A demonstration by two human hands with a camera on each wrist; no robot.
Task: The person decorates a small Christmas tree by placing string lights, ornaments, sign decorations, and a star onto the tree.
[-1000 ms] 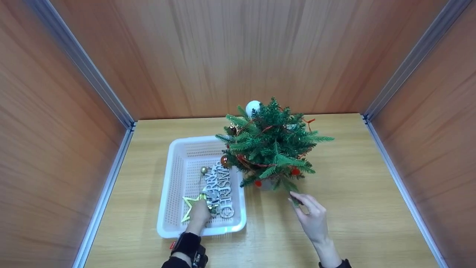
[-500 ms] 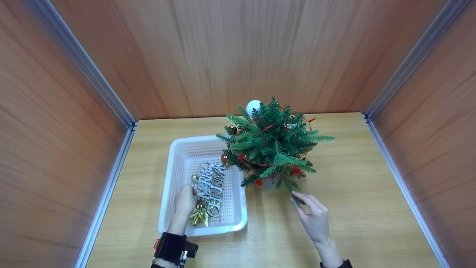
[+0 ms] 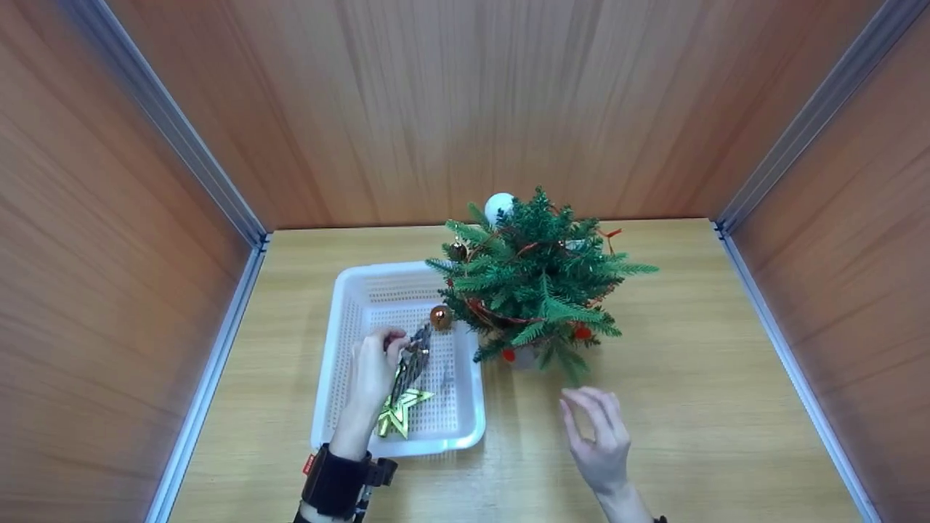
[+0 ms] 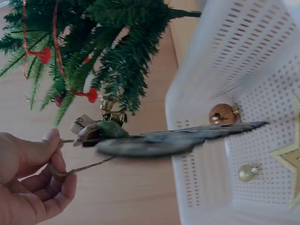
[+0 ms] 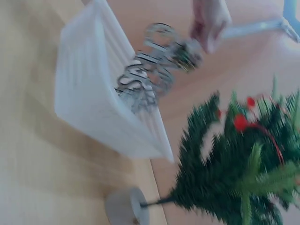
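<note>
My left hand (image 3: 372,370) pinches the cord (image 4: 91,165) of a silver "Merry Christmas" sign (image 3: 413,363) above the white basket (image 3: 465,440). The sign hangs tilted; in the left wrist view it appears edge-on and blurred, with a small bell and greenery at its corded end. A gold star (image 3: 397,417) lies in the basket under it. My right hand (image 3: 600,439) is just in front of the small Christmas tree (image 3: 541,287), fingers bent loosely, thumb apart, with nothing held. A low front branch (image 3: 570,363) ends just beyond its fingertips.
A copper bauble (image 3: 441,317) sits where tree and basket overlap. A small gold bauble (image 4: 247,173) lies in the basket. The tree stands in a grey pot (image 5: 126,206), carrying a white ball (image 3: 499,208) and red decorations. Wooden walls (image 3: 465,109) enclose the table.
The left hand has shifted from the star to the sign's cord and lifted the sign, tilting it. My right hand has let go of the low branch and drawn back slightly.
</note>
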